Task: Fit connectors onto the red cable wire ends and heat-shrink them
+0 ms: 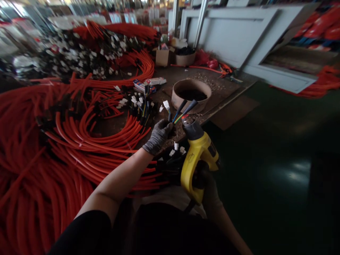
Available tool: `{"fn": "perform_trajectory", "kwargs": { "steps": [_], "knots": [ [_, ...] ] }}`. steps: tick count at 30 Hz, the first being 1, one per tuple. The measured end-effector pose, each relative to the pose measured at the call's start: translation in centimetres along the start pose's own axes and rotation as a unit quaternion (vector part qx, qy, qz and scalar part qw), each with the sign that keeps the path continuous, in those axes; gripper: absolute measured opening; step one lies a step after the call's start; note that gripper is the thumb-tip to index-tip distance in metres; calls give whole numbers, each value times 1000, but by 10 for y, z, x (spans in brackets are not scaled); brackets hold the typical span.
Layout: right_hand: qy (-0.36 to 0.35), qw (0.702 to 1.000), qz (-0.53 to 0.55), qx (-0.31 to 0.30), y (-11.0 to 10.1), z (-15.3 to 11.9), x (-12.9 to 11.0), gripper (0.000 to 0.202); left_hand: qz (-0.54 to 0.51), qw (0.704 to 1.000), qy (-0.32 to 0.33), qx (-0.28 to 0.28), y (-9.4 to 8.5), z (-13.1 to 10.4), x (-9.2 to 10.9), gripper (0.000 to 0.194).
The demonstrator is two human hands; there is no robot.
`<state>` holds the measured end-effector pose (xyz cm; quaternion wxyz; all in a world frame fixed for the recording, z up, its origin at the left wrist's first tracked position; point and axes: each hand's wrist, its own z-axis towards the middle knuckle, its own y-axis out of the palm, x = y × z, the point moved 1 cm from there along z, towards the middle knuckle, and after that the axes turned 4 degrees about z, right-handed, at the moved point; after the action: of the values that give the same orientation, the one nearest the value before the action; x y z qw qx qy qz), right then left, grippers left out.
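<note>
My left hand (pixel 160 134), in a grey knitted glove, is closed around the end of a cable. Out of its fingers stick a white connector (pixel 166 105) and thin wires, blue and yellow-green, with dark sleeves (pixel 190 107) on their tips. My right hand (pixel 203 177), also gloved and in shadow, grips the handle of a yellow heat gun (pixel 191 161). The gun's nozzle (pixel 188 123) points up toward the wires and glows orange-red at its mouth. More white connectors (pixel 177 149) on dark leads lie just below my left hand.
Coiled orange cables (pixel 106 138) cover the left side of the table. A round cardboard tub (pixel 191 92) with dark pieces inside stands beyond my hands. Behind it are a small carton (pixel 162 56) and a grey metal frame (pixel 225 32). The table edge runs diagonally on the right, above a green floor (pixel 265 148).
</note>
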<state>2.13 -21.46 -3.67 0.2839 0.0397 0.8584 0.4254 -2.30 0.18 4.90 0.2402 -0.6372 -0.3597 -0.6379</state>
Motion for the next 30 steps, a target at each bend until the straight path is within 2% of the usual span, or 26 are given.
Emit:
{"fn": "perform_trajectory", "kwargs": {
  "steps": [10,14,20,26,30],
  "knots": [
    [-1,999,-32,5,4,1,2,30,-9,999,-12,34,-2,-2,-4,21],
    [-47,996,-71,-12,3,-3,1,27,34,996,43,68,-1,5,-16,16],
    [-73,993,-91,5,1,-5,-2,27,111,981,123,103,-2,17,-48,13],
    [-60,995,-77,9,-3,-2,-3,37,177,971,124,100,-6,25,-56,9],
    [-43,996,-83,10,-5,-3,-6,42,213,970,104,47,-8,7,-55,14]
  ]
}}
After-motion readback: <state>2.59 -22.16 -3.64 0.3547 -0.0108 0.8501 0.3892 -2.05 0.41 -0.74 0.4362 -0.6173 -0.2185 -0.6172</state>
